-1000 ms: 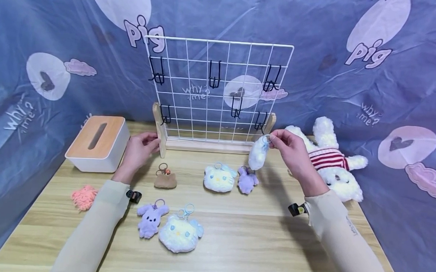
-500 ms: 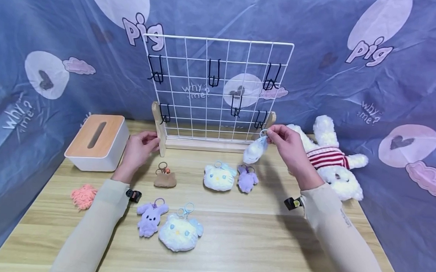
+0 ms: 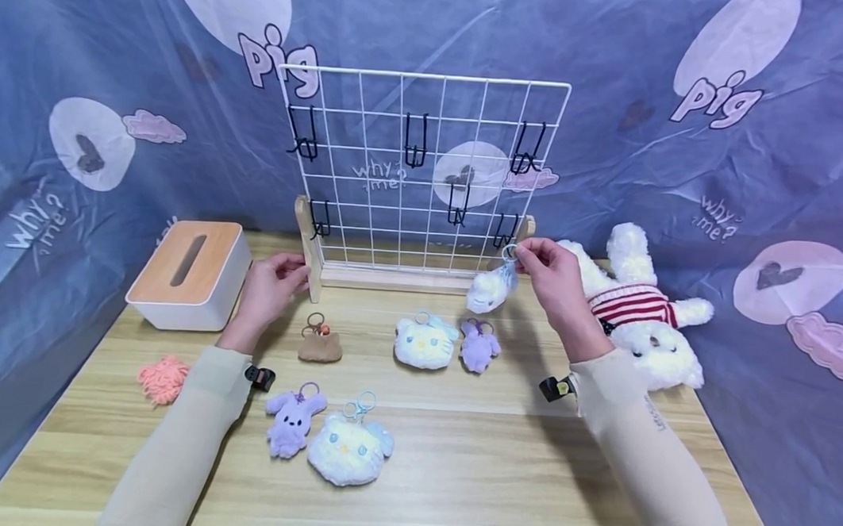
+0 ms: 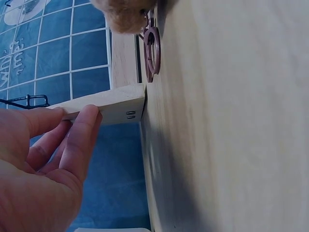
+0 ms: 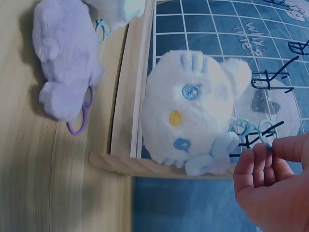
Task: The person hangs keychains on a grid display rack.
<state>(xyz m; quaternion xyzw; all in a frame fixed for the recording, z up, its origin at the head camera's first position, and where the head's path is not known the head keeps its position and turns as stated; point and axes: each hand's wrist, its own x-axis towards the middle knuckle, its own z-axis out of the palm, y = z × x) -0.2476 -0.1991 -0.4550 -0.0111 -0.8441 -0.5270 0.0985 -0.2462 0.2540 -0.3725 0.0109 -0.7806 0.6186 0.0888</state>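
Observation:
My right hand (image 3: pixel 551 279) pinches the light-blue ring (image 5: pixel 267 134) of a white plush cat-face keychain (image 5: pixel 190 106), which hangs tilted before the lower right of the white wire grid rack (image 3: pixel 420 153). A black hook (image 3: pixel 506 231) at the rack's lower right is close to that ring; whether they touch, I cannot tell. With thumb and fingers, my left hand (image 3: pixel 271 293) holds the rack's left wooden upright (image 4: pixel 106 102). Below the rack lie another white cat-face keychain (image 3: pixel 424 343), a purple plush keychain (image 3: pixel 478 347) and a brown plush keychain (image 3: pixel 320 347).
Nearer the front lie a purple bunny keychain (image 3: pixel 290 427) and a white cat-face keychain (image 3: pixel 347 454). A tissue box (image 3: pixel 192 275) and a pink fluffy piece (image 3: pixel 162 380) are on the left. At the right lies a white plush toy (image 3: pixel 656 351) in a striped sweater. Several other black hooks hang on the grid.
My right hand has moved slightly left and up, towards the rack's lower-right hook. The cat-face keychain has swung left and turned. My left hand stays on the upright.

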